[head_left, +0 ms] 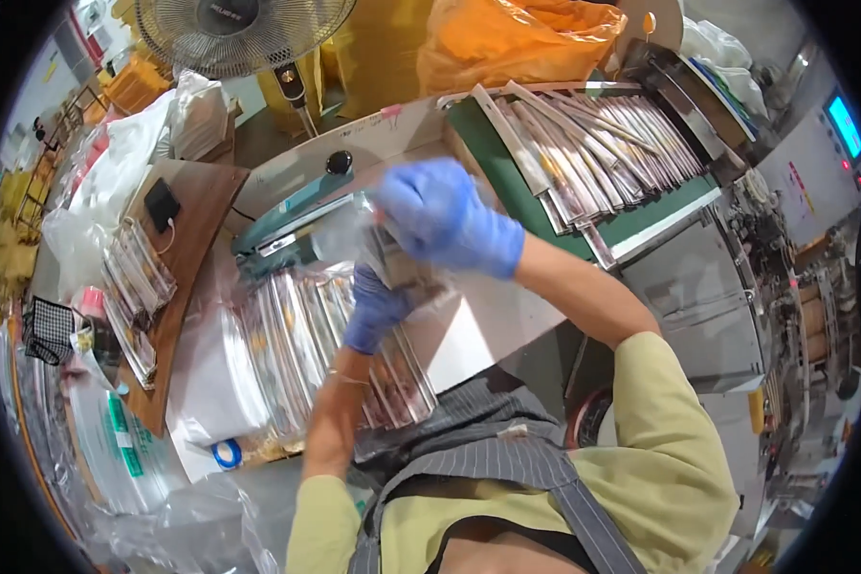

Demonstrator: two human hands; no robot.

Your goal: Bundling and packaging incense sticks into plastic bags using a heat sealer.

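Both hands wear blue gloves. My right hand [440, 212], smeared by motion, is raised over the bench with its fingers closed on a clear plastic bag [342, 237]. Lower and to the left, my left hand [378, 311] is at the bag's lower end, above a row of slim packets. Its fingers are partly hidden and blurred, so its grip does not show. Under and beside it, the slim clear packets [287, 335] lie side by side. Just behind the bag stands a long green device [282, 222] that looks like a bag sealer.
A green tray [517, 196] at the back right holds many similar packets [603, 153]. On the left, a brown board [196, 230] carries a phone [163, 205] and more packets. Blue tape [227, 453] lies at the front left. A fan [230, 38] and orange bag [517, 43] stand behind.
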